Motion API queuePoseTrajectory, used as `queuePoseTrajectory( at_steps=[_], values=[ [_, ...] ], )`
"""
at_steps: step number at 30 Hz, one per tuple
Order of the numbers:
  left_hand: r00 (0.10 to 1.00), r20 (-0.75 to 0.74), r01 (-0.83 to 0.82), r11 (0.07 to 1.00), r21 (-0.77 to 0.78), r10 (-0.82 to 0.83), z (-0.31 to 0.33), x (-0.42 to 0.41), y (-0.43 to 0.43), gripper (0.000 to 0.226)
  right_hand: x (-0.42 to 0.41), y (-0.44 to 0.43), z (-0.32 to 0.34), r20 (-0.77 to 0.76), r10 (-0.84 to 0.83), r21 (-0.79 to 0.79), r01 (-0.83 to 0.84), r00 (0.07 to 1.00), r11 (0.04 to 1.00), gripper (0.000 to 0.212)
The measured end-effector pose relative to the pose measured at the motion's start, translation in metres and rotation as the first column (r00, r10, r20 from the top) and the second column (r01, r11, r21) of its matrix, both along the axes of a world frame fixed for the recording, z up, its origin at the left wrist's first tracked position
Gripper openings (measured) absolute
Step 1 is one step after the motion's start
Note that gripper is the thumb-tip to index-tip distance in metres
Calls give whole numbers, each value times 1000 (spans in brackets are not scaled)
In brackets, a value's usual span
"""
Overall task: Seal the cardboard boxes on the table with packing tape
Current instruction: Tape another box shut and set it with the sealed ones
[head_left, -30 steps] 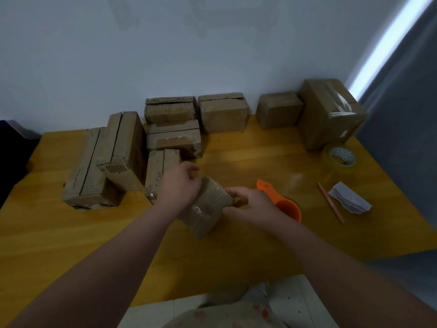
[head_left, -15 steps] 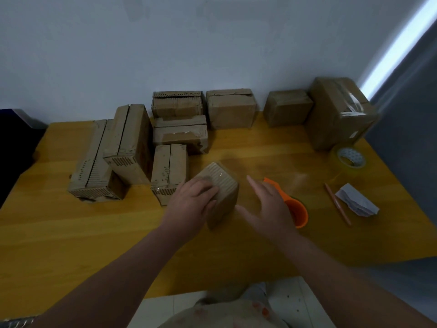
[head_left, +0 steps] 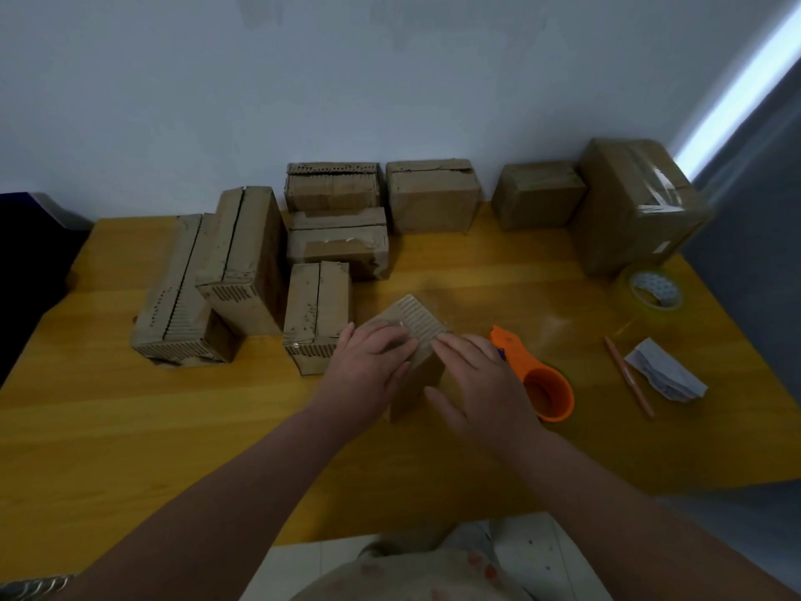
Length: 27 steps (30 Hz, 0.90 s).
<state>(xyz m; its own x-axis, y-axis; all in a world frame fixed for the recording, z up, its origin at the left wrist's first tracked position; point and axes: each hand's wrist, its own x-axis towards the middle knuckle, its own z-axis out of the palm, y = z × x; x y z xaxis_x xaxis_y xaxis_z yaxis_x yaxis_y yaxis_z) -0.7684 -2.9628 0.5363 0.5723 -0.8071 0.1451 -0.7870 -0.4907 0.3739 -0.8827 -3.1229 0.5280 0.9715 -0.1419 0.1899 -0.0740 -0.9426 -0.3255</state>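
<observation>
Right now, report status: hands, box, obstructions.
Left hand and right hand flat on the small box, fingers spread, nothing gripped. Box upright on the table. Orange tape dispenser beside right hand, no obstruction.

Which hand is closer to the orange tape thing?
The right hand. It rests on the small box with its outer edge right beside the orange tape dispenser. The left hand lies on the box's other side, farther from the dispenser.
</observation>
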Motion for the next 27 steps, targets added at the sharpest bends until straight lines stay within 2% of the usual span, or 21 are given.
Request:
queuePoseTrajectory(
  at_steps=[4, 6, 8, 9, 11, 13, 15, 17, 19, 21, 25, 27],
  values=[
    [1000, 6, 1, 1000, -2, -1, -1, 2, -1, 41, 9, 0, 4, -22, 6, 67, -5, 1000, 998, 65],
    [1000, 6, 6, 1000, -17, -6, -2, 1, 0, 36, 11, -2, 7, 72, -41, 140, 31, 997, 990, 55],
    [1000, 7, 1, 999, -36, 0, -3, -1, 1, 35, 17, -5, 10, 201, -207, 240, 156, 958, 958, 38],
    [1000, 9, -4, 999, -47, 5, -3, -2, 1, 35, 21, -6, 12, 195, -318, 340, 240, 928, 909, 36],
    [1000, 11, -4, 997, -73, 5, -3, -3, 2, 34, 30, -9, 15, -9, -461, 561, 386, 888, 733, 44],
    [1000, 10, 3, 995, -95, -2, -4, -2, 1, 31, 35, -12, 11, -233, -415, 701, 447, 880, 556, 43],
    [1000, 10, 1, 994, -110, 0, -3, -2, 1, 30, 36, -11, 5, -272, -400, 769, 447, 876, 457, 35],
    [1000, 11, 2, 993, -117, -1, -2, -2, 1, 30, 36, -9, 4, -255, -422, 808, 432, 870, 402, 27],
    [1000, 20, 3, 992, -124, 0, -1, -4, 1, 29, 37, -7, 5, -232, -455, 804, 433, 860, 407, 16],
    [999, 33, 8, 993, -121, -4, 1, -8, 1, 36, 37, -5, 6, -173, -485, 764, 427, 857, 484, 13],
    [1000, 9, 22, 994, -105, -21, 2, -12, 4, 32, 31, -1, 8, 14, -477, 625, 364, 879, 691, 37],
    [1000, -24, 14, 991, -129, -17, 6, -16, 6, 37, 27, 3, 7, 89, -461, 550, 342, 883, 762, 49]
  ],
)
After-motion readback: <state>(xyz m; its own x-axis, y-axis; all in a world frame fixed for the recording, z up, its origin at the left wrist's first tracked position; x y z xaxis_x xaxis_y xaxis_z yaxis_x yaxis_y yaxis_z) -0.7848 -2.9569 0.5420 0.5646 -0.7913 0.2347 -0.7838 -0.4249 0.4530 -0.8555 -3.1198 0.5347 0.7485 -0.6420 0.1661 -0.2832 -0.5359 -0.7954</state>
